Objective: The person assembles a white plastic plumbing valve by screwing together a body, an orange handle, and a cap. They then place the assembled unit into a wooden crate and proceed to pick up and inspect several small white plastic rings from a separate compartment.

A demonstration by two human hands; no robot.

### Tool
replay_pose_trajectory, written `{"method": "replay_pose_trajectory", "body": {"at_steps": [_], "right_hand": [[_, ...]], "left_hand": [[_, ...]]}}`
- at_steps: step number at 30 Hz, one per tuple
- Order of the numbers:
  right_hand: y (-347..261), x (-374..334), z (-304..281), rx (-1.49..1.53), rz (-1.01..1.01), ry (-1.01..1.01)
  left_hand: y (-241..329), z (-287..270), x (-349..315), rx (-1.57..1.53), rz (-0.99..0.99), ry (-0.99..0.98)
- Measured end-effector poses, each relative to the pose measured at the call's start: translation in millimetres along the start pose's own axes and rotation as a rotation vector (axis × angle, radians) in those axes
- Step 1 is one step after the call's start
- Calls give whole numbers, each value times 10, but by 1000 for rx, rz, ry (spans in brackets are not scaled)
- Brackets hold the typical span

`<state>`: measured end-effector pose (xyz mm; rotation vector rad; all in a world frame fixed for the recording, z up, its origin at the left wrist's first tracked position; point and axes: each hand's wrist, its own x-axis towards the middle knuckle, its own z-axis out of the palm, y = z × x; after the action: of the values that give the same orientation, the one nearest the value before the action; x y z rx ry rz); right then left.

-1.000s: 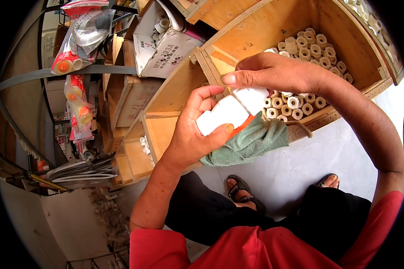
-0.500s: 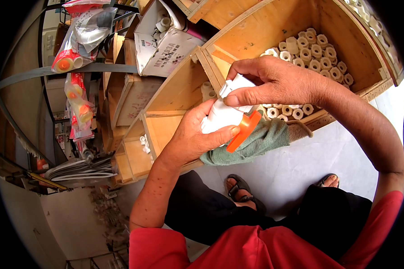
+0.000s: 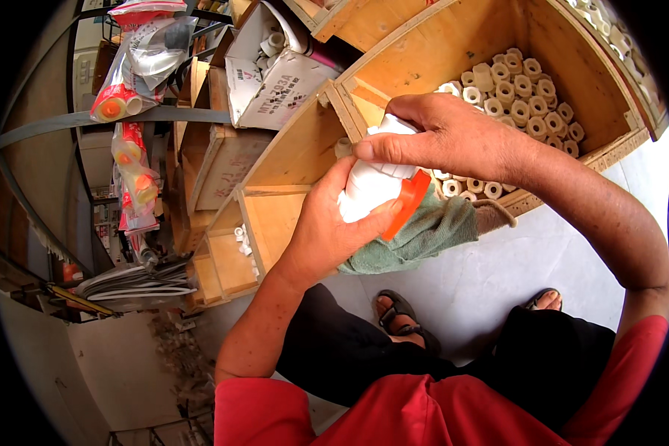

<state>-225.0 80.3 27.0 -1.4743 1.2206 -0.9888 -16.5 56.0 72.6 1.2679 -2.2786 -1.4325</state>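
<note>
A white plastic ball valve (image 3: 368, 189) with an orange handle (image 3: 409, 206) is held between my two hands over the front of the wooden bins. My left hand (image 3: 317, 227) is wrapped round the lower part of its body, thumb lying against the orange handle. From above, my right hand (image 3: 457, 137) closes over the valve's ribbed upper end, thumb across the near side. Its other fingers are mostly hidden behind the white plastic. Just below the valve, a green cloth (image 3: 431, 238) drapes over the bin's front edge.
A wooden bin (image 3: 424, 56) at the right holds several white nut-shaped fittings (image 3: 524, 89). Smaller compartments at the left hold a few white pieces. An open carton (image 3: 275, 97) of fittings stands behind. Bagged red-and-white parts (image 3: 130, 160) hang at the left, near a grey strap (image 3: 52, 126).
My right thumb has slid left across the valve's upper end, and that hand has turned with it. The valve and orange handle have tilted slightly, shifting a little right in view.
</note>
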Motion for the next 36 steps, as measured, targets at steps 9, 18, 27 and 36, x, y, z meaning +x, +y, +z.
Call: {"method": "replay_pose_trajectory", "body": {"at_steps": [9,18,27,36], "right_hand": [[-79,-56,-73,201,-126,-136],[-166,-125,66,-142,-349,102],[-107,-124,109,-244,-391,168],[-195,-171,121,-222,-220,123]], "left_hand": [[105,-77,-37,-527,-175,-234],[82,-12,-67,-600,-232,-276],[92,48,-104,-543,-180,-293],[118,80,-110,-439,-154,-218]]}}
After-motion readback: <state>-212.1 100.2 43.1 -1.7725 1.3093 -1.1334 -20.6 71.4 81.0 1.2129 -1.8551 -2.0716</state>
